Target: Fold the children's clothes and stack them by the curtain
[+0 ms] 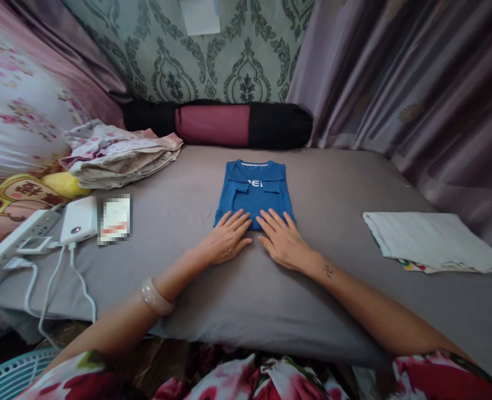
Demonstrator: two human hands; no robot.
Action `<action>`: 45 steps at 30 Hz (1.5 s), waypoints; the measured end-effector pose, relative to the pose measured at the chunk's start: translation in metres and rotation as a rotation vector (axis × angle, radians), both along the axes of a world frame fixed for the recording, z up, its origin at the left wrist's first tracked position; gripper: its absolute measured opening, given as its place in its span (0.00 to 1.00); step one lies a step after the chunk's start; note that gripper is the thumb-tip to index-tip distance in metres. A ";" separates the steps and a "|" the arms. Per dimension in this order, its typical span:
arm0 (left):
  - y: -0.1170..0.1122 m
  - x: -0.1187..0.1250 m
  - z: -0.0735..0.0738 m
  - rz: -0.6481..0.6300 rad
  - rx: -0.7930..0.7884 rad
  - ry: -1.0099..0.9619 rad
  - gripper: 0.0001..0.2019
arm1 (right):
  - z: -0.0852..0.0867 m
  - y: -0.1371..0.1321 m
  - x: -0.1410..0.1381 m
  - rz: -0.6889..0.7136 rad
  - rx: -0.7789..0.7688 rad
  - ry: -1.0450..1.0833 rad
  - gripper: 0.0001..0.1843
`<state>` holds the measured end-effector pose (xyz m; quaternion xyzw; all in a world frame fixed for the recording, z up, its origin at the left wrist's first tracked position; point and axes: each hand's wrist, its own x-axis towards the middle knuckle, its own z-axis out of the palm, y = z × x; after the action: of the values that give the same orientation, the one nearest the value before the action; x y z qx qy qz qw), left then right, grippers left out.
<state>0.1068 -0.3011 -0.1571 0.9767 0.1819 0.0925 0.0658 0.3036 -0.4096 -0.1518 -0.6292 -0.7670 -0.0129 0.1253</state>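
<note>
A folded blue T-shirt (254, 189) with white lettering lies in the middle of a grey bed sheet (237, 289). My left hand (225, 240) rests flat with fingers spread, its fingertips on the shirt's near left edge. My right hand (283, 240) lies flat beside it, fingers stretched out onto the shirt's near right edge. Neither hand grips anything. A pale bangle (156, 297) sits on my left wrist.
A pile of folded floral clothes (120, 153) lies at the back left. A folded white cloth (431, 241) lies at the right. A black and maroon bolster (218, 123) runs along the wall. A power bank (79, 220), power strip (14, 241) and cables sit at the left edge.
</note>
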 end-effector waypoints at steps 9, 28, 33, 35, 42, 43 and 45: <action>0.003 0.001 -0.019 0.083 -0.050 0.075 0.30 | -0.014 0.009 -0.007 0.043 -0.113 0.016 0.33; 0.041 -0.026 -0.018 0.019 -0.150 -0.029 0.24 | -0.017 -0.003 0.039 0.019 -0.126 0.033 0.31; 0.045 -0.031 -0.018 0.045 -0.077 -0.159 0.21 | -0.022 -0.004 0.059 0.067 -0.007 0.143 0.26; 0.044 -0.031 -0.014 0.024 -0.042 -0.149 0.21 | -0.021 -0.005 0.062 0.065 0.040 0.168 0.23; 0.042 -0.024 0.002 0.007 0.051 -0.052 0.20 | -0.014 -0.002 0.063 0.051 0.082 0.123 0.21; 0.043 -0.022 0.003 0.033 0.051 -0.039 0.20 | -0.015 0.000 0.063 0.055 0.094 0.111 0.21; 0.045 -0.017 0.005 0.090 0.044 -0.023 0.21 | -0.017 0.003 0.066 0.052 0.121 0.084 0.21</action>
<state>0.0902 -0.2556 -0.1523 0.9676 0.2229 0.1106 0.0421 0.3699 -0.4061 -0.1684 -0.6004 -0.7748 -0.0297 0.1956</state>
